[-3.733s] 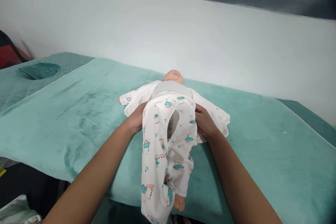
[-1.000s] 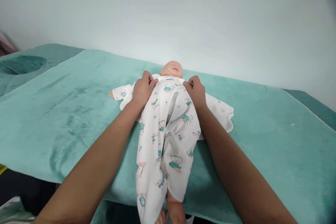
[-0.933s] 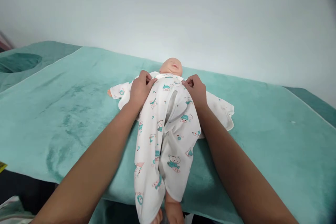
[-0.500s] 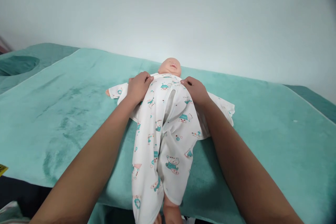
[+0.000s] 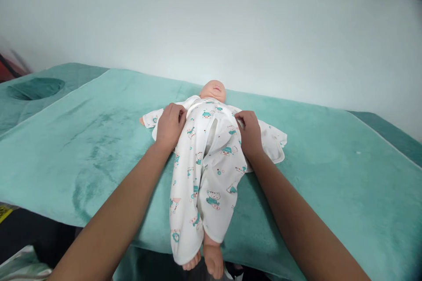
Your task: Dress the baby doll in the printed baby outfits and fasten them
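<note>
A baby doll [image 5: 213,90] lies on its back on a teal towel [image 5: 92,136], head away from me and bare feet [image 5: 207,261] over the near edge. White printed pants [image 5: 204,175] cover its legs and body up to the chest. My left hand [image 5: 169,125] lies on the doll's left flank with fingers curled on the pants' cloth. At the other flank my right hand [image 5: 249,134] pinches the pants' edge. A white printed top [image 5: 272,140] spreads out under the doll.
The towel covers a padded table with a face hole [image 5: 34,88] at the far left. A pale wall [image 5: 231,44] runs behind it. Something red [image 5: 8,68] shows at the left edge, and a plastic bag [image 5: 20,263] lies at the bottom left.
The pants went from the doll's belly up to its chest. Both hands rose to the shoulders with the cloth, then slid back down a little along the flanks.
</note>
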The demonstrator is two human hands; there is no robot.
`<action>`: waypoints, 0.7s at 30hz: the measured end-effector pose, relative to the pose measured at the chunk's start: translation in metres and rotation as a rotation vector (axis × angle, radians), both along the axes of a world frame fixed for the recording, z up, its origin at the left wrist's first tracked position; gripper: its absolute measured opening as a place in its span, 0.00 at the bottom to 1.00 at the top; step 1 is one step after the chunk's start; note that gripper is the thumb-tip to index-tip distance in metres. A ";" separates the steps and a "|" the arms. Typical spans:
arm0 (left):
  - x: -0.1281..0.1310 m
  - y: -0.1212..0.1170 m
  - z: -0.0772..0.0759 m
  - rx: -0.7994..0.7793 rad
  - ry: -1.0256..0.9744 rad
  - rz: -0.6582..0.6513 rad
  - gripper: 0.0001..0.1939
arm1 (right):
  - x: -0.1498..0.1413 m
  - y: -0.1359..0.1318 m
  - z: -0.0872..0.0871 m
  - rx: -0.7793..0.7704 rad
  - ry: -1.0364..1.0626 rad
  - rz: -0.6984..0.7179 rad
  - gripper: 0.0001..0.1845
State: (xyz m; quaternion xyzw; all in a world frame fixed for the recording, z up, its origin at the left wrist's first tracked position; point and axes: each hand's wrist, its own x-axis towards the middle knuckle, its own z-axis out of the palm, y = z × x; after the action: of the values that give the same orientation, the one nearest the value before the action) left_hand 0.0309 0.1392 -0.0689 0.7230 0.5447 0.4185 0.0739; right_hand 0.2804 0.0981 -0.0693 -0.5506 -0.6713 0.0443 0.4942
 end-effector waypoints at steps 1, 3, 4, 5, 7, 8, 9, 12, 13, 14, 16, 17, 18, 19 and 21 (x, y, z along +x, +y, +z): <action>-0.002 -0.005 0.001 -0.081 -0.035 -0.028 0.07 | 0.001 -0.003 0.001 -0.038 0.020 -0.008 0.07; -0.006 -0.013 0.006 -0.242 -0.090 -0.089 0.08 | 0.005 -0.006 0.004 -0.163 0.050 -0.015 0.09; -0.008 -0.016 0.008 -0.309 -0.101 -0.110 0.07 | 0.007 -0.007 0.006 -0.246 0.057 -0.017 0.09; -0.010 -0.017 0.012 -0.368 -0.107 -0.124 0.06 | 0.010 -0.007 0.008 -0.335 0.057 -0.018 0.09; -0.012 -0.019 0.018 -0.476 -0.129 -0.164 0.04 | 0.015 -0.007 0.010 -0.497 0.064 0.002 0.08; -0.013 -0.020 0.021 -0.528 -0.152 -0.189 0.04 | 0.016 -0.007 0.011 -0.554 0.084 0.026 0.08; -0.014 -0.021 0.023 -0.575 -0.190 -0.213 0.04 | 0.018 -0.008 0.011 -0.589 0.117 0.059 0.08; -0.014 -0.024 0.027 -0.691 -0.365 -0.273 0.07 | 0.018 -0.010 0.011 -0.629 0.273 0.182 0.11; -0.013 -0.025 0.027 -0.723 -0.431 -0.291 0.08 | 0.018 -0.011 0.011 -0.646 0.334 0.229 0.12; -0.013 -0.026 0.027 -0.749 -0.495 -0.308 0.09 | 0.017 -0.012 0.012 -0.670 0.396 0.279 0.14; -0.012 -0.027 0.026 -0.784 -0.598 -0.336 0.11 | 0.017 -0.012 0.013 -0.731 0.502 0.372 0.17; -0.011 -0.028 0.026 -0.793 -0.638 -0.342 0.11 | 0.017 -0.011 0.013 -0.756 0.537 0.407 0.19; -0.010 -0.028 0.025 -0.800 -0.674 -0.344 0.12 | 0.017 -0.010 0.013 -0.770 0.554 0.433 0.19; -0.009 -0.029 0.024 -0.809 -0.711 -0.347 0.11 | 0.016 -0.009 0.012 -0.771 0.555 0.447 0.19; -0.007 -0.029 0.022 -0.822 -0.797 -0.341 0.11 | 0.016 -0.008 0.010 -0.732 0.527 0.445 0.19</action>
State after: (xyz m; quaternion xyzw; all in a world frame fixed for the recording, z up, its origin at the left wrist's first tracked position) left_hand 0.0240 0.1098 -0.0467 0.4996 0.4684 0.3948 0.6125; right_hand 0.2963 0.0903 -0.0593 -0.5014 -0.5654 0.5186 0.4000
